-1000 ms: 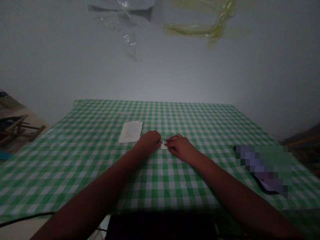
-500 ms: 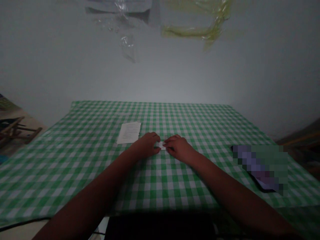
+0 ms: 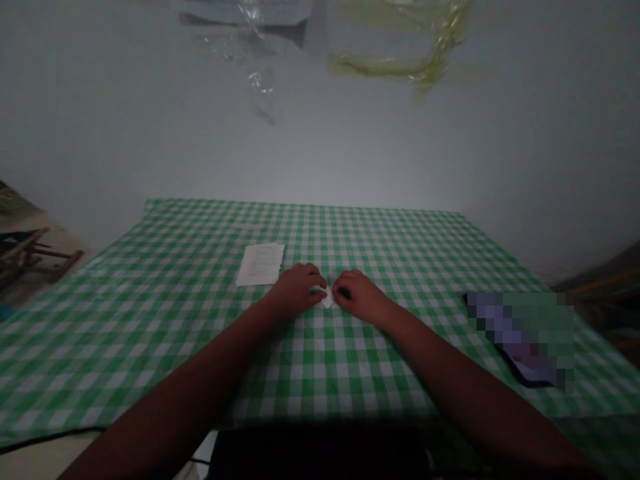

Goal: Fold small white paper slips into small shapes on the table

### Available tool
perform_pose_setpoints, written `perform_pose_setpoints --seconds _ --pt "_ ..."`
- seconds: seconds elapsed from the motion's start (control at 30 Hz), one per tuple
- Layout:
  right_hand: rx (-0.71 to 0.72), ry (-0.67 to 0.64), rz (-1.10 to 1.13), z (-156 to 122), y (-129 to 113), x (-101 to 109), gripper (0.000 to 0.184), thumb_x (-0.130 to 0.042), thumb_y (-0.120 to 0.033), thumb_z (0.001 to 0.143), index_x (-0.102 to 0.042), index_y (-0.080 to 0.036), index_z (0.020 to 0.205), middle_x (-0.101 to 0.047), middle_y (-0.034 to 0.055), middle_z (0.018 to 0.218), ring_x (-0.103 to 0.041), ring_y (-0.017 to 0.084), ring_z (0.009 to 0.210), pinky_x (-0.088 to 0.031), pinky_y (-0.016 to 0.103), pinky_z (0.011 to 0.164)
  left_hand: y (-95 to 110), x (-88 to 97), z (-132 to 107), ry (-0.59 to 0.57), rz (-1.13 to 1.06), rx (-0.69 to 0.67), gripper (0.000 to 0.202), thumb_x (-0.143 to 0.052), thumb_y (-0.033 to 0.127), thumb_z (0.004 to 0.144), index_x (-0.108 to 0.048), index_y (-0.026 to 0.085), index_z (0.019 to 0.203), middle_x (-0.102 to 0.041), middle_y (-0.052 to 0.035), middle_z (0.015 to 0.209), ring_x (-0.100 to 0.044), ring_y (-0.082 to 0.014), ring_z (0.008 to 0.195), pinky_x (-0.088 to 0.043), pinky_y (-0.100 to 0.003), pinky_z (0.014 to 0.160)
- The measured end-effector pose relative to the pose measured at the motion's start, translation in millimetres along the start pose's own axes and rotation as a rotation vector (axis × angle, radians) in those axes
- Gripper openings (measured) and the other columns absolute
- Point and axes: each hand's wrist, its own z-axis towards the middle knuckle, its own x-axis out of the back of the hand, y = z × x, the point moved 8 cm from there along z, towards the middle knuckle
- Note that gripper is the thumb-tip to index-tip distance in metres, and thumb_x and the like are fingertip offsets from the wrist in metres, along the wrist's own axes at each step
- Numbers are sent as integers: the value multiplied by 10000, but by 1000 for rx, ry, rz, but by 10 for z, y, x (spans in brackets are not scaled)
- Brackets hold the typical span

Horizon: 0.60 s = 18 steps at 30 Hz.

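A small piece of white folded paper lies on the checked tablecloth between my two hands, one pointed corner toward me. My left hand has its thumb and fingers closed on the paper's left side. On the other side my right hand is curled, thumb and fingertips pinched at the paper's right edge. The fingers cover much of the paper, so its full shape is hidden. Just beyond my left wrist rests a small stack of printed paper sheets.
A green-and-white checked tablecloth covers the table, which stands against a pale wall. A phone, partly blurred out, lies at the right. At the lower left runs a black cable. Wooden furniture stands beyond the left side.
The small paper has turned, so a corner now points toward me. My right hand has shifted slightly right, its fingers curling more. The view has moved slightly.
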Motion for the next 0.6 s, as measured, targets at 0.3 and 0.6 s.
perform_pose_setpoints --seconds 0.3,0.6 --pt "-101 -22 -142 37 71 -125 297 -564 -243 858 -631 -216 1146 -547 90 1109 -492 233 1019 -392 378 899 -83 -35 31 16 -59 38 222 -702 356 847 -706 277 1054 -624 -32 1150 -570 -218 1091 -455 -382 968" --pt "-147 -13 -157 42 70 -110 226 -580 -281 858 -635 -223 1069 -520 89 1086 -478 248 1011 -399 382 854 -100 -44 28 5 -31 52 270 -689 383 854 -669 247 1087 -613 -41 1180 -558 -231 1114 -448 -396 985"
